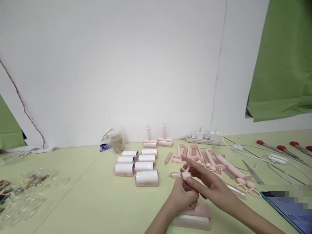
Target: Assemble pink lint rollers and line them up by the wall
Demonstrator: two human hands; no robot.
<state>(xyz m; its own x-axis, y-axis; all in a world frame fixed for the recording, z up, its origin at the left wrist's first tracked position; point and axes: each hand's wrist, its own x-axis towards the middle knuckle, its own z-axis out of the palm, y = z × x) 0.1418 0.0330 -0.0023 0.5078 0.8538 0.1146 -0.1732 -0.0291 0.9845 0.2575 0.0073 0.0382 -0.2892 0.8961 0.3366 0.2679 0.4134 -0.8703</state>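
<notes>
My left hand (182, 196) is closed in a fist round the handle of a pink lint roller, most of which its fingers hide. Below the fist, the roller's wide head (193, 217) shows, with a white sheet roll in it. At the top of the fist sits a pink end cap (186, 175) with a heart-shaped loop. My right hand (212, 187) has its thumb against this cap, its other fingers reaching past it. A clear tube (175, 175) lies just behind the hands. Pink roller frames (195, 152) and loose heart-loop caps (251, 185) lie beyond my right hand.
White sheet rolls in pink holders (146, 177) stand in rows left of the hands. Two lint rollers (149, 143) stand by the wall. Scissors (253, 172), a phone (287, 211), cables and a power strip (202, 140) are rightward; clear plastic pieces (26, 201) lie far left.
</notes>
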